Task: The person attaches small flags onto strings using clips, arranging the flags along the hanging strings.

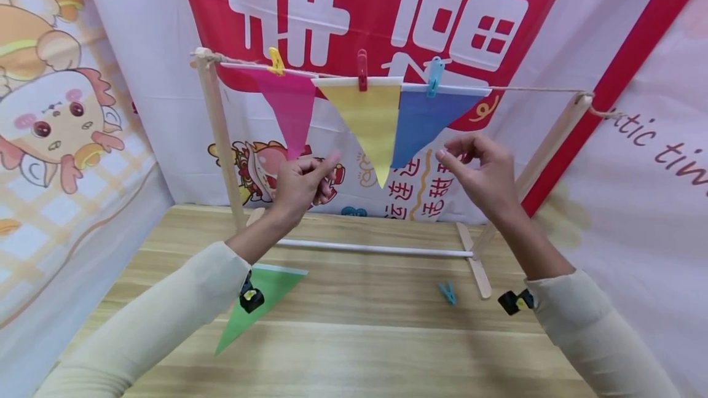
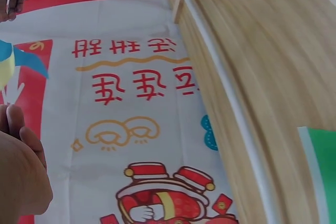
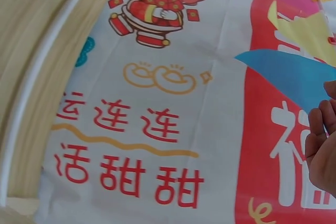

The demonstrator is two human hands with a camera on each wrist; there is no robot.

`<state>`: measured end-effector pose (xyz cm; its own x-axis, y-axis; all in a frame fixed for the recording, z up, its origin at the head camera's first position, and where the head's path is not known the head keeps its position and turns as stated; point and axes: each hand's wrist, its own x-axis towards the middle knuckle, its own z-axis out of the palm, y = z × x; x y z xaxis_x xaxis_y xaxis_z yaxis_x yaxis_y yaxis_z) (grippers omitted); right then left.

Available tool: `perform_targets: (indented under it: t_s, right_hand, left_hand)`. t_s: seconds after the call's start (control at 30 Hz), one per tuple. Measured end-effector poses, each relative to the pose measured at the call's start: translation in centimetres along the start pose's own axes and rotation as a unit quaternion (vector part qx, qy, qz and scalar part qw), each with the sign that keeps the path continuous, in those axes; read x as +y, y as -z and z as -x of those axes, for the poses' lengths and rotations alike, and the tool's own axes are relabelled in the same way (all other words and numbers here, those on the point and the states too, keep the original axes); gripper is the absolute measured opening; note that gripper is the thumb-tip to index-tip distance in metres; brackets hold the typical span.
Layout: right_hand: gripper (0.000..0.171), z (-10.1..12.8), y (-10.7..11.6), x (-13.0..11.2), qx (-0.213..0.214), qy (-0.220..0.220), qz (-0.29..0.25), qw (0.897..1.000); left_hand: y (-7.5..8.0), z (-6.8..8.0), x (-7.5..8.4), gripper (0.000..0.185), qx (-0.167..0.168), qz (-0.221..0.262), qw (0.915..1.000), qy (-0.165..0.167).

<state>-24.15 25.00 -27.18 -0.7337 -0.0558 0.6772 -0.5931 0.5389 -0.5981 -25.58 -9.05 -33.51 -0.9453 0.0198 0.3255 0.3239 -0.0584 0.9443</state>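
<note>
A string (image 1: 531,88) runs across a wooden rack (image 1: 220,134). Three pennants hang from it: a pink pennant (image 1: 287,109) under a yellow peg (image 1: 275,61), a yellow pennant (image 1: 370,121) under a red peg (image 1: 362,70), and a blue pennant (image 1: 423,118) under a blue peg (image 1: 434,76). My left hand (image 1: 326,167) is raised below the pink and yellow pennants, fingers loosely curled, holding nothing. My right hand (image 1: 450,155) hovers beside the blue pennant's lower edge, also loosely curled and empty. A green pennant (image 1: 260,306) lies flat on the table under my left forearm.
A loose blue peg (image 1: 447,292) lies on the wooden table (image 1: 376,336) near the rack's right foot (image 1: 474,260). A white rod (image 1: 376,249) joins the rack's feet. Printed cloth backdrops (image 1: 99,109) close in the left, back and right sides.
</note>
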Motion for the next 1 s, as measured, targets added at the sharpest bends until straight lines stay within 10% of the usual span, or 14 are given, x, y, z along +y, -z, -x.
perform_targets:
  t_s: [1.0]
  right_hand:
    - [0.03,6.3,-2.6,5.8,-0.081,-0.086,-0.017,0.993]
  left_hand:
    - [2.9,2.4,-6.9,0.032,-0.015,-0.124,0.9907,0.054]
